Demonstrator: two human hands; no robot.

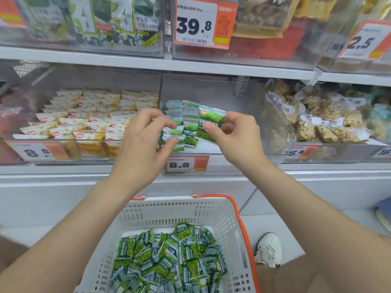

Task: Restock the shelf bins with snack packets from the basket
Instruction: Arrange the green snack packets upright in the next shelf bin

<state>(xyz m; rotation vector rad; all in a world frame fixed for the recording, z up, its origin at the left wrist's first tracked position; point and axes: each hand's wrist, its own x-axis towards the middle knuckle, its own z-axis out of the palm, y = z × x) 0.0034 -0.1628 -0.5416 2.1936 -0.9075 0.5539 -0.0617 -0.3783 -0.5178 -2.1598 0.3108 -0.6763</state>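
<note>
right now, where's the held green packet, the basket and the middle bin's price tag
held green packet (211, 117): head view, its upper face
basket (169, 210): head view, its back wall
middle bin's price tag (179, 165): head view, the printed 8.8

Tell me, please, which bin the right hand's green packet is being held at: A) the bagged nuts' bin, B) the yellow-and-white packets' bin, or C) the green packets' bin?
C: the right hand pinches the green packet at the middle bin, beside its rows of green packets.
</note>
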